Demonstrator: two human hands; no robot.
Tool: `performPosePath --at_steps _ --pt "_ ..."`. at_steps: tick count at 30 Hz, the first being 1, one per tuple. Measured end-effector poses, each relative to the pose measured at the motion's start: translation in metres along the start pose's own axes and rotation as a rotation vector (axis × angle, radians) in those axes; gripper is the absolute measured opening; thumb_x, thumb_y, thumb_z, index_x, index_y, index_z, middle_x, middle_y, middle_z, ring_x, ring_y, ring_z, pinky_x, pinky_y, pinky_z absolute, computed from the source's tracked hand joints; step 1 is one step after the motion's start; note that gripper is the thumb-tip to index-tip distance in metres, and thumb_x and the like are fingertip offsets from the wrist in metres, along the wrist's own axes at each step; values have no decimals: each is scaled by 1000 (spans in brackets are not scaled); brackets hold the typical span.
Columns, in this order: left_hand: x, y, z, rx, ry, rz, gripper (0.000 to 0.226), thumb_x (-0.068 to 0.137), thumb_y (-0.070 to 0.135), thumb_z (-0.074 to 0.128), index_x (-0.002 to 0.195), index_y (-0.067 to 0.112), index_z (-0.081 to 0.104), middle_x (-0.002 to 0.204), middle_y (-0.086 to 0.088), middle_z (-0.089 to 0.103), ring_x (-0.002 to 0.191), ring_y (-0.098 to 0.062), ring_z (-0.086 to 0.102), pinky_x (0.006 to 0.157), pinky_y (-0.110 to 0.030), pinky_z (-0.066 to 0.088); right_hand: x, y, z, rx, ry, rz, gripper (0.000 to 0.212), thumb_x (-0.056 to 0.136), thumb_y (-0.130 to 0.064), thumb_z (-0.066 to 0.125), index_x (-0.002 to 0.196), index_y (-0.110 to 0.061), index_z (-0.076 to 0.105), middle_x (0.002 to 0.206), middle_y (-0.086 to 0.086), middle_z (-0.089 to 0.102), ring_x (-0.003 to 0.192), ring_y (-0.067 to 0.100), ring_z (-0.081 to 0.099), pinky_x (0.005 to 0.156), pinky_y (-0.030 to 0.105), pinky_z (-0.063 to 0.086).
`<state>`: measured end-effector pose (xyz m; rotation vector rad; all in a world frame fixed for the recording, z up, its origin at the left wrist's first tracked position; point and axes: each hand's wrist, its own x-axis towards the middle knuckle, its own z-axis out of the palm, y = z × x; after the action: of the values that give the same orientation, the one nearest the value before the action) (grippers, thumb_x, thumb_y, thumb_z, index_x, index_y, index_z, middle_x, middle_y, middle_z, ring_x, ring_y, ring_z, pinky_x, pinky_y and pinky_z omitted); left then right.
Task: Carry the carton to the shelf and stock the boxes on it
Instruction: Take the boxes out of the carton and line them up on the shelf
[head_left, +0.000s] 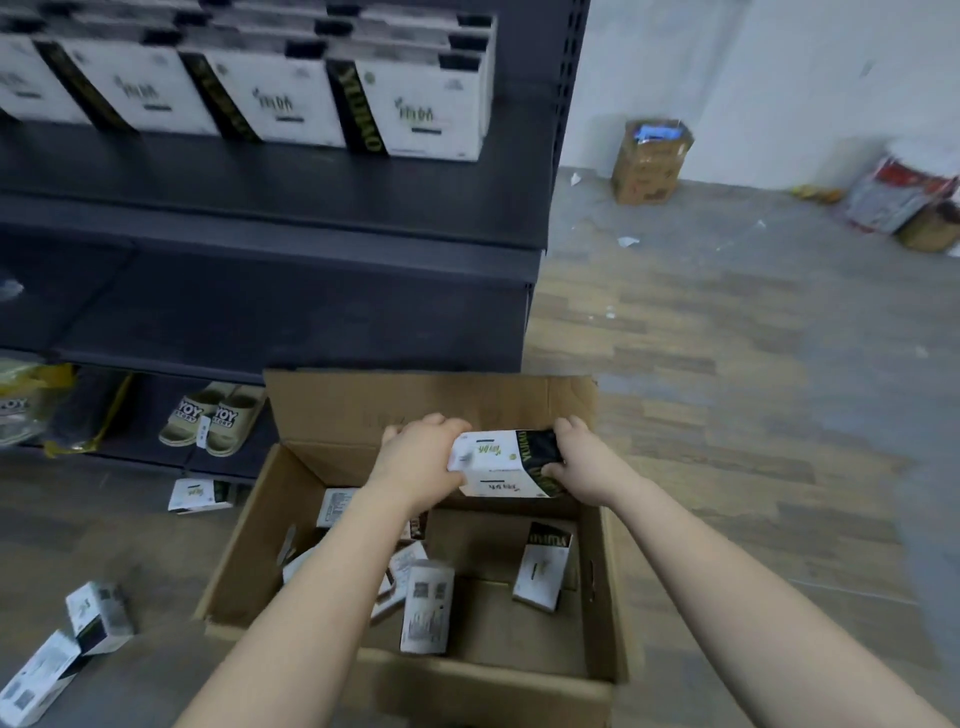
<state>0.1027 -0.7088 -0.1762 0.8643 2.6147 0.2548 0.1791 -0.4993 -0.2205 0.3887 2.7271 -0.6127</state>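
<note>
low in the centre of the frame, our left hand (421, 457) and right hand (576, 462) clasp the two ends of a white and black cardboard box (506, 462) above the open brown cardboard carton (291, 519) on the floor. the dark metal shelf (311, 208), upper left, already carries a row of matching boxes. lifted carelessly, the box could slip out and join the strays on the floor at lower left.

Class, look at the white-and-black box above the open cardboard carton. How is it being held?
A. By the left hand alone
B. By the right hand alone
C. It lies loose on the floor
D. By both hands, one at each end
D: the left hand and right hand grip opposite ends of the white-and-black box above the open cardboard carton.
</note>
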Motion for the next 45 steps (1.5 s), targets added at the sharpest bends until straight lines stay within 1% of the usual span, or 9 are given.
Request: performPosePath --at_steps 4,11,18,25,29,32,39,42,45 --pt "-6 16 -46 25 56 26 64 86 36 65 144 31 39 140 5 48 128 -18 46 105 -42 31 -20 -16 -62 30 16 -28 45 89 -26 67 123 -5 47 123 13 48 114 30 50 84 29 36" --pt "-13 29 -92 15 48 44 75 82 34 74 146 25 36 144 0 45 130 -25 43 105 -43 40 -54 -42 -131 126 36 -94 53 89 -23 67 136 -13 46 131 8 50 118 23 50 98 30 40" --pt "-22 51 -100 105 104 95 79 78 50 74 144 25 38 138 1 50 130 -24 42 108 -46 28 -73 -57 -142 236 44 -170 51 91 -22 64 138 -15 45 134 4 52 109 14 53 96 31 45" --pt "-29 73 -95 81 124 132 68 84 45 70 141 22 41 135 0 51 123 -24 50 101 -45 37 -85 -52 -135 288 120 -222 53 92 -29 64 141 -28 43 139 -3 49 114 13 54 98 34 48" --pt "-37 76 -97 -115 130 125 68 85 42 70 142 19 41 136 -2 51 120 -22 53 99 -40 46 -92 -46 -128 456 159 -213 82 78 -27 79 143 -44 33 132 -14 47 115 12 52 91 28 46" --pt "-42 73 -103 -295 161 115 48 85 40 70 126 21 53 125 0 58 106 -16 58 87 -33 50 -93 -46 -120 639 219 -137 100 70 -29 86 149 -33 24 128 -13 47 118 10 47 101 35 45" --pt "-51 84 -105 -1153 247 -97 31 93 28 64 121 20 52 117 2 66 94 -7 63 73 -25 54 -93 -44 -93 1079 176 -72 76 69 -30 85 133 -23 45 127 0 62 108 15 66 87 38 58" --pt "-55 86 -103 -1206 233 -127 41 93 26 63 129 19 45 125 -2 63 99 -11 63 80 -31 56 -94 -47 -90 1104 179 -85 64 70 -27 84 124 -25 51 119 -2 67 105 14 67 85 39 59" --pt "-57 80 -104 -1103 353 -171 87 90 31 68 154 19 10 141 -2 49 121 -22 55 96 -39 48 -96 -43 -95 1048 202 -115 57 71 -21 85 119 -25 56 113 -2 68 103 16 67 83 39 59"
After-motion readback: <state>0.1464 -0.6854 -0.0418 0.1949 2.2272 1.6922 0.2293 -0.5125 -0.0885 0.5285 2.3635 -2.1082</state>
